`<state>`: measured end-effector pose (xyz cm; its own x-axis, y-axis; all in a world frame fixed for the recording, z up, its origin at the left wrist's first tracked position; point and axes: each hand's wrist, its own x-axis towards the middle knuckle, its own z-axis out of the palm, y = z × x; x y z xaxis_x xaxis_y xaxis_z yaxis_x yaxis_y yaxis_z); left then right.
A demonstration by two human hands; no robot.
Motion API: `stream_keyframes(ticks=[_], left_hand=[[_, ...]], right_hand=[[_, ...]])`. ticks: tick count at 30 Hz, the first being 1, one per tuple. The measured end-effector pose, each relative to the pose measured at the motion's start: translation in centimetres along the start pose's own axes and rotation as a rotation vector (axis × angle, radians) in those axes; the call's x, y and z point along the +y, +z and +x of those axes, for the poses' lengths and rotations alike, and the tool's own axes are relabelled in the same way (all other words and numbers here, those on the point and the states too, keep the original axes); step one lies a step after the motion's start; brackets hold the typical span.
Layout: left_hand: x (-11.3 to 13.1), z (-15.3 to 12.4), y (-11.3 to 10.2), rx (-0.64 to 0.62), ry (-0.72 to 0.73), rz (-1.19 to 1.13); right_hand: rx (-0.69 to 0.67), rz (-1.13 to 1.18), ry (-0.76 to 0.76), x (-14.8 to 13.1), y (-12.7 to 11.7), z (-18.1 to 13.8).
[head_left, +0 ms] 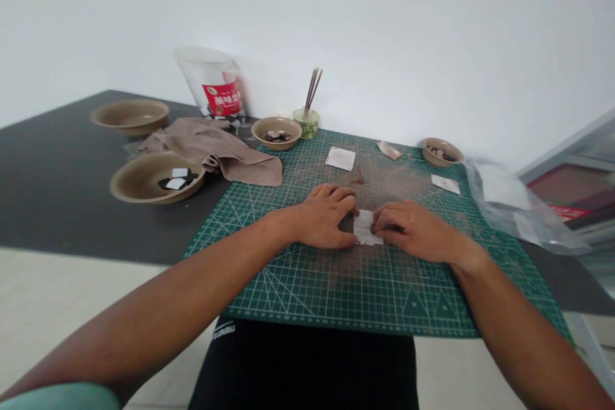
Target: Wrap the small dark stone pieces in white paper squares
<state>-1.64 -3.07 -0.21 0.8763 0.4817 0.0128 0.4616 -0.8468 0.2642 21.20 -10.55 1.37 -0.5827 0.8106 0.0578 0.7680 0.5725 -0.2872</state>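
Note:
A small square of white paper or cloth (367, 229) with a ragged lower edge lies flat on a green cutting mat (307, 285). My left hand (328, 216) rests at its left side, thumb and fingers apart, with the tips touching the edge. From the right, my right hand (414, 229) comes down on the square, fingers pinched together. Something small and dark seems to show at those fingertips, too small to name. Brown dust smears the mat around both hands.
Behind lie a white square (341, 158), a curled scrap (389, 150) and another white piece (445, 184). Bowls with dark bits (277, 120) (442, 143), a stick holder (306, 120), a clear tub (206, 73), a brown cloth (240, 157), larger bowls (129, 115) (137, 182) and a plastic bag (523, 205) surround them.

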Motion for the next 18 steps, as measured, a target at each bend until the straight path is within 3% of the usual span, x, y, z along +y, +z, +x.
stream_keyframes(ticks=[3, 8, 14, 18], left_hand=[[0.0, 0.0, -0.1, 0.0, 0.003, 0.001], [0.0, 0.1, 0.0, 0.001, 0.006, 0.006], [0.0, 0.0, 0.1, 0.008, 0.008, 0.01], [-0.1, 0.1, 0.2, 0.015, 0.016, 0.016]], right_hand=[[-0.008, -0.002, -0.041, -0.6, 0.4, 0.2], [0.106, -0.084, 0.089, 0.2, 0.5, 0.7], [-0.019, 0.01, -0.029, -0.3, 0.1, 0.1], [0.081, -0.068, 0.059, -0.4, 0.6, 0.6]])
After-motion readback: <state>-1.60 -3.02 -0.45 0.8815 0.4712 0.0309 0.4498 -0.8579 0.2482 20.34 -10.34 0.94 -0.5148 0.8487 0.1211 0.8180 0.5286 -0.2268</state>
